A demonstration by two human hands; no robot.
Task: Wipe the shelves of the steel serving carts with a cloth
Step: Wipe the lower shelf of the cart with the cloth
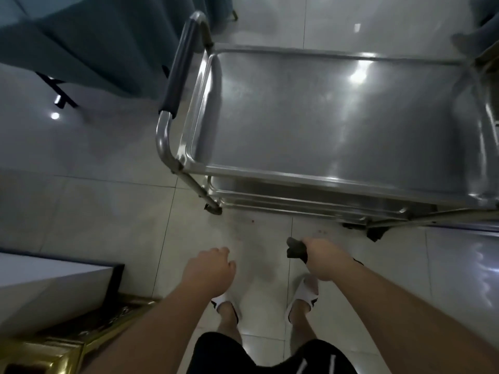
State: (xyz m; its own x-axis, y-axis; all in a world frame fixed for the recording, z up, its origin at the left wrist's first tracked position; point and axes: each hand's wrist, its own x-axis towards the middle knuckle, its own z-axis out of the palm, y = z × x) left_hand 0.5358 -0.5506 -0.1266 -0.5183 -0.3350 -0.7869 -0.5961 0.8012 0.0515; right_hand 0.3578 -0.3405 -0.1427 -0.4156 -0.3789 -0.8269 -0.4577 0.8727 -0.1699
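The steel serving cart [310, 125] stood on the pale tiled floor [108, 201] just ahead of the person, its top shelf [324, 117] a broad tray with a raised rim, bare and streaked with reflected ceiling light. Below its near edge the rims of the lower shelves [297, 198] showed. A tubular push handle [181, 76] with a dark padded grip curved up at the cart's left end, and a dark caster [375, 233] sat under the near right corner.

The person stood short of the cart, both arms reaching forward and down, neither touching it. The right hand [324, 260] was curled round a dark, bunched cloth [295, 251], which stuck out past the knuckles toward the left; the hand hung above the floor, near the cart's front edge. The left hand [210, 268] held nothing, its fingers loosely bent under, well apart from the cart handle.

White slippers [305, 295] and black shorts [221, 354] showed beneath the arms. A table draped in blue-green fabric [81, 36] stood at the far left, beside the handle end. In the near left corner sat a white surface [40, 287] with a dark edge, and under it a gilded, ornate frame [62, 352].
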